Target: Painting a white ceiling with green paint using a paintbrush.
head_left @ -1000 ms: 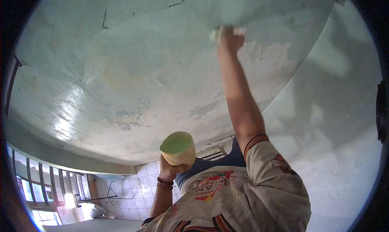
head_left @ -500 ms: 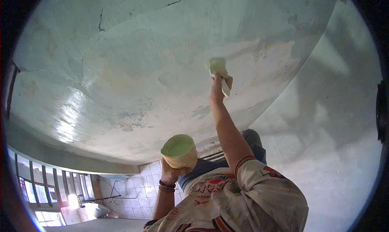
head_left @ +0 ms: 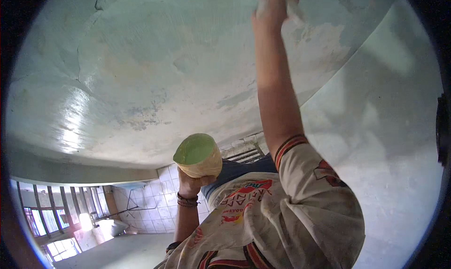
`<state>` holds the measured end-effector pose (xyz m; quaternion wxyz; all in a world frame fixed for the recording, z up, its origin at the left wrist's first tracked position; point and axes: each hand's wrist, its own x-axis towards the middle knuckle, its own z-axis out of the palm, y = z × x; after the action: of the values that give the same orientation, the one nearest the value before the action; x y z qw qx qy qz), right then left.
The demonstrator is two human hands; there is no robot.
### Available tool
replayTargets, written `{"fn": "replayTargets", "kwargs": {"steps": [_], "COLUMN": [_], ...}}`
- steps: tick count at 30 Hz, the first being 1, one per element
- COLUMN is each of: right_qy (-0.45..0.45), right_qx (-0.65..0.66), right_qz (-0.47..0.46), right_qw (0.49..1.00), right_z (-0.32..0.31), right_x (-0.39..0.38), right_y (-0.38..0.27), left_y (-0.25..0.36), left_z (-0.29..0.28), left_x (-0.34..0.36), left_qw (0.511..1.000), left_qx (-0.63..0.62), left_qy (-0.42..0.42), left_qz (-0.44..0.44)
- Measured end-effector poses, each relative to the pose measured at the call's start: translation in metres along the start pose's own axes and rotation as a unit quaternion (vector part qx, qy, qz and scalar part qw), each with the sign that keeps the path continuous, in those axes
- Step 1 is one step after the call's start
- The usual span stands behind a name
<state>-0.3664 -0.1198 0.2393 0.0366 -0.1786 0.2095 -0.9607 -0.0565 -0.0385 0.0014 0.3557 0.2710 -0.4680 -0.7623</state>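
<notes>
My left hand (head_left: 191, 184) grips a cream-coloured cylindrical container (head_left: 202, 165) with pale green paint (head_left: 193, 147) inside, low in the middle of the view. High up at the top edge, my right hand (head_left: 273, 8) is closed round a paintbrush (head_left: 296, 15) with a pale handle; it is blurred and the bristles are hard to make out. The hand is against a cracked, patchy pale green wall surface (head_left: 169, 62), which has a glossy patch at the left and peeling, bare areas toward the middle.
A plain pale wall (head_left: 385, 137) meets the green one at the right. Lower left are a barred railing (head_left: 51, 208), bright windows, a lit lamp (head_left: 86, 220) and a tiled area (head_left: 162, 212) with dark rods. Another dark grating (head_left: 239, 154) shows behind my legs.
My right hand with the brush moved down the wall half a second ago and is now back up at the top edge. The container shifted slightly up and left in the view.
</notes>
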Motion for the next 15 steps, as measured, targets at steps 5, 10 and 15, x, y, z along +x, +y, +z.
{"fn": "replayTargets", "kwargs": {"steps": [5,10,15], "right_qy": [0.16,0.324,0.156], "right_qx": [-0.122,-0.157,-0.129], "right_qz": [0.114,0.202,0.11], "right_qw": [0.973,0.911,0.973], "right_z": [-0.251,-0.363,-0.127], "right_x": [-0.054,-0.039,-0.031], "right_y": [0.136,0.196,0.103], "left_y": [-0.001,-0.004,-0.002], "left_z": [-0.003,-0.011,-0.02], "left_x": [0.002,0.005,-0.011], "left_qw": [0.996,0.991,0.992], "left_qx": [0.091,0.132,0.114], "left_qy": [0.002,-0.024,0.053], "left_qz": [0.019,-0.007,-0.022]}}
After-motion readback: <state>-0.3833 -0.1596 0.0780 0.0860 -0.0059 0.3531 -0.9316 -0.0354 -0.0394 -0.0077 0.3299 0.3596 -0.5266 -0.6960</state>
